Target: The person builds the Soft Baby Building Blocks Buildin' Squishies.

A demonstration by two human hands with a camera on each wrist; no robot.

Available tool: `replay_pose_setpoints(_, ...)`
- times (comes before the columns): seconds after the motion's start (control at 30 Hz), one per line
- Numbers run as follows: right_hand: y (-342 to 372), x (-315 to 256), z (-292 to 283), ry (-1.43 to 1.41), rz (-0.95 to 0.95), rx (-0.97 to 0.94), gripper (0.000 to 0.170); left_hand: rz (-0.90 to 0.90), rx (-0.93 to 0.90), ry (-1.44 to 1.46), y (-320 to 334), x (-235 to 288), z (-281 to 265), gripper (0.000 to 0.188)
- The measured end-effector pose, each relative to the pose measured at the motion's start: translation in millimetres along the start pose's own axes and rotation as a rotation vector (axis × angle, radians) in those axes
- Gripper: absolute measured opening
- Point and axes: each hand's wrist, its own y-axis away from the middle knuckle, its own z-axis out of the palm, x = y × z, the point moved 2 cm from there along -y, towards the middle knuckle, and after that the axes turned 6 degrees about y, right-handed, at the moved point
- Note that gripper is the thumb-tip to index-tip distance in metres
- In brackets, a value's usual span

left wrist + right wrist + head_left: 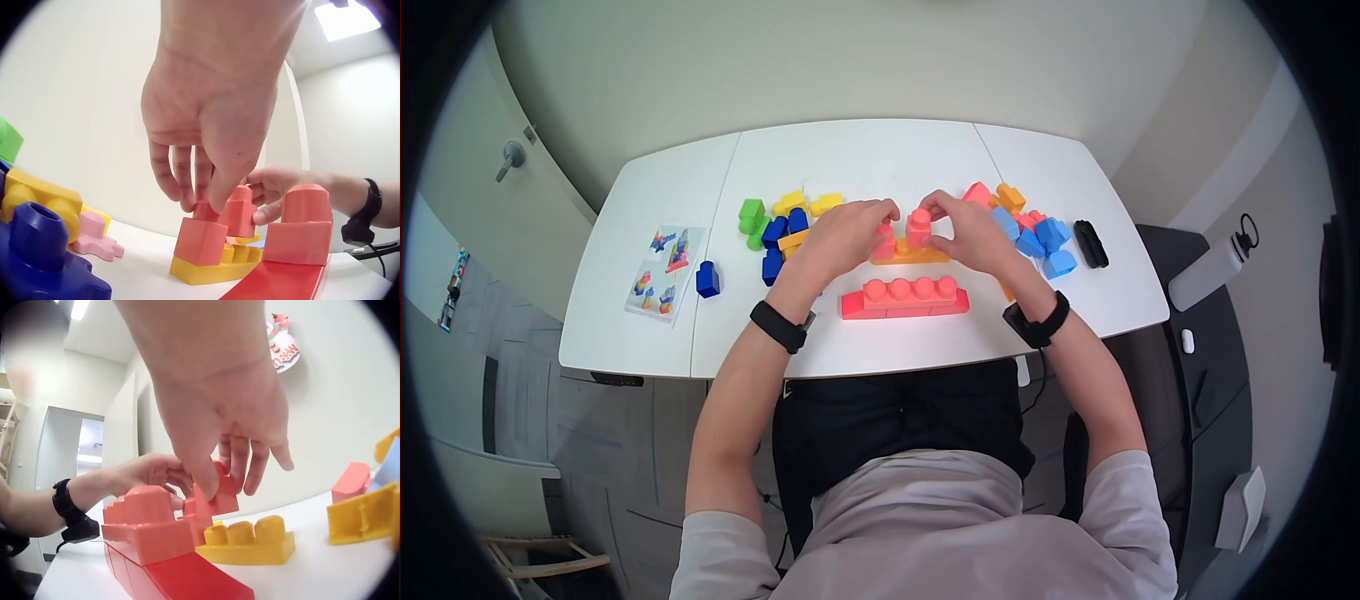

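Note:
My left hand (845, 238) pinches the top stud of a red block (201, 240), which sits on one end of a long yellow-orange brick (910, 257). Between the thumb and fingers of my right hand (973, 238) is a second red block (918, 230). It looks tilted in the right wrist view, close over the same brick and right beside the first block. Bare studs of the long brick show under my right hand in that view. Nearer my body lies a long red piece (905, 308) with a row of studs, its ends sloping.
Yellow, green and dark blue blocks (774, 234) cluster left of my hands. One dark blue block (708, 280) stands apart beside a picture sheet (665, 272). Light blue, red and orange blocks (1052, 236) lie to the right, near a black case (1091, 244).

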Motion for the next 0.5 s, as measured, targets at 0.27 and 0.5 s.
replay_pose_setpoints(0.27,-12,5,21,0.089,-0.052,-0.12,0.041,-0.035,-0.008,0.111,-2,0,1,0.029)
replay_pose_setpoints(0.5,-12,10,-47,0.236,0.037,0.064,0.041,0.014,0.004,0.047,-2,-6,0,0.028)
